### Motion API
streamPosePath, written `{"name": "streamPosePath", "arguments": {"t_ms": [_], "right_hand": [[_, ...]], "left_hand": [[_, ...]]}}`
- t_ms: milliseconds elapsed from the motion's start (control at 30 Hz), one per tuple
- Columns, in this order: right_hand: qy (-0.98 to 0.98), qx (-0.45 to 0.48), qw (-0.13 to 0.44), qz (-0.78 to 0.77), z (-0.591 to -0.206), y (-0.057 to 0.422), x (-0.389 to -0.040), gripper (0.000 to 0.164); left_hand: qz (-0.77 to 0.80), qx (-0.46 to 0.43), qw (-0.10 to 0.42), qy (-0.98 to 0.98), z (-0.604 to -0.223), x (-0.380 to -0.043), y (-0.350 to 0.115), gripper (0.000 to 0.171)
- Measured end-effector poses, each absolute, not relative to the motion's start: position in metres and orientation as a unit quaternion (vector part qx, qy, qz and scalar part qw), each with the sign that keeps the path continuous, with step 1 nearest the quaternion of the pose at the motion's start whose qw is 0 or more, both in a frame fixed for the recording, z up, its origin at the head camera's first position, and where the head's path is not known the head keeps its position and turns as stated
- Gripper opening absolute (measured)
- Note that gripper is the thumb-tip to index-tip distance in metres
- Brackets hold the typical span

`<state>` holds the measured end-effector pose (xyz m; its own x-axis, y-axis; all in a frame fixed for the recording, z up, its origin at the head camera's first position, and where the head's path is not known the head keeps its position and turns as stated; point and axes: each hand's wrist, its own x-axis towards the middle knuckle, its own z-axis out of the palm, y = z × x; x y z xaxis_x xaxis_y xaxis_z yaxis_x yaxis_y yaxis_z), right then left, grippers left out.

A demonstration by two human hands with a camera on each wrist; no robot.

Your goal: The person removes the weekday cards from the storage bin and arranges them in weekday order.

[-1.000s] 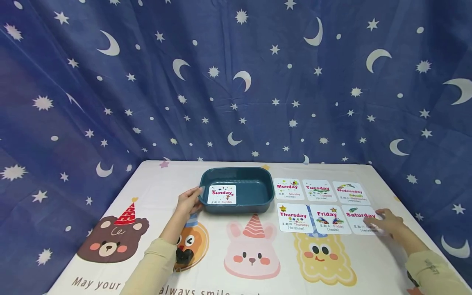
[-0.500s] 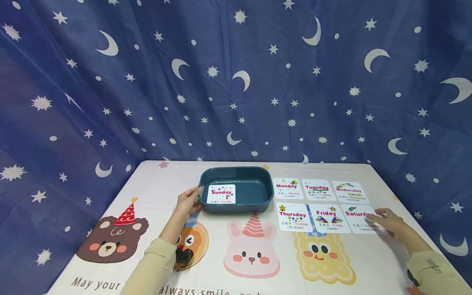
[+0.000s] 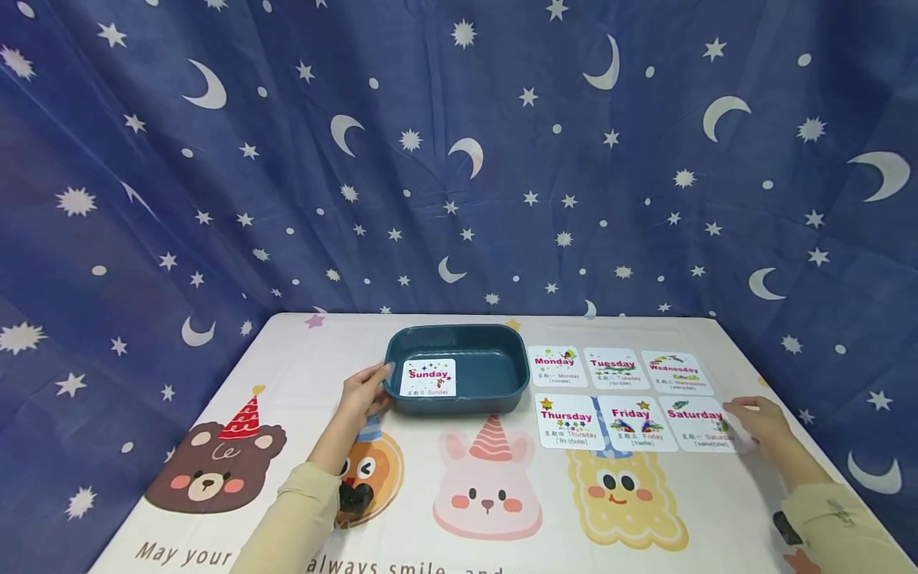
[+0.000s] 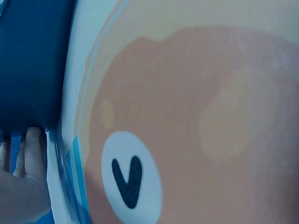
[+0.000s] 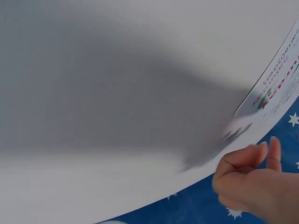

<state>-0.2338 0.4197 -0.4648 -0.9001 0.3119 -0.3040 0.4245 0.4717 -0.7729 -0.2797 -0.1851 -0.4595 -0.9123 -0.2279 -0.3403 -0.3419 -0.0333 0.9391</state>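
Observation:
A dark teal plastic tub (image 3: 495,371) stands at the back middle of the table, with a white "Sunday" card (image 3: 428,378) inside it at the left. My left hand (image 3: 364,391) grips the tub's left end, thumb at the rim; in the left wrist view its fingers (image 4: 33,154) lie against the wall. To the right of the tub, "Monday" (image 3: 556,367), "Tuesday" (image 3: 617,369) and "Wednesday" (image 3: 677,373) cards form a back row. "Thursday" (image 3: 570,422), "Friday" (image 3: 634,425) and "Saturday" (image 3: 701,426) form the front row. My right hand (image 3: 762,422), fingers loosely bent and holding nothing, hovers just right of "Saturday".
A pale tablecloth (image 3: 402,550) printed with cartoon faces covers the table. Behind the back edge hangs a blue curtain (image 3: 430,199) with white moons and stars. The table's right edge runs close beside my right hand.
My right hand has drawn back to the right off the "Saturday" card, uncovering its lower right corner. My left hand keeps its place on the tub.

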Motion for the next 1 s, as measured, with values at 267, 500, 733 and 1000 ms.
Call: {"name": "streamPosePath", "arguments": {"t_ms": [267,500,733,1000], "right_hand": [[0.867,0.198,0.019,-0.458,-0.494,0.421,-0.260,0.061],[0.884,0.166,-0.003,-0.438,-0.462,0.378,-0.255,0.058],[0.879,0.141,-0.023,-0.454,-0.487,0.361,-0.284,0.064],[0.855,0.086,0.015,-0.512,-0.422,0.285,-0.258,0.045]], "left_hand": [[0.698,-0.208,0.036,0.684,-0.459,-0.281,-0.186,0.045],[0.701,-0.206,0.039,0.682,-0.461,-0.281,-0.187,0.045],[0.703,-0.205,0.040,0.680,-0.462,-0.281,-0.188,0.044],[0.695,-0.207,0.040,0.687,-0.463,-0.283,-0.187,0.046]]}}
